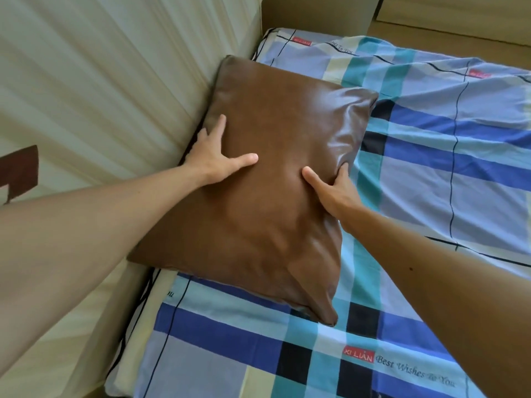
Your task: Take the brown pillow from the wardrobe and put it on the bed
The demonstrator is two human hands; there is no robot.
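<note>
The brown leather-look pillow [258, 191] lies on the bed [431, 173], which has a blue, teal and cream checked sheet. Its left edge leans against the cream padded headboard. My left hand [212, 159] grips the pillow's left edge, thumb on top and fingers spread over the edge. My right hand [333, 188] pinches the pillow's right edge, thumb on the top face and fingers curled under the side. No wardrobe is in view.
The cream ribbed headboard [100, 90] runs along the left side of the bed. A tan wooden surface [459, 21] stands beyond the bed at the top right. The checked sheet stretches to the right and toward me.
</note>
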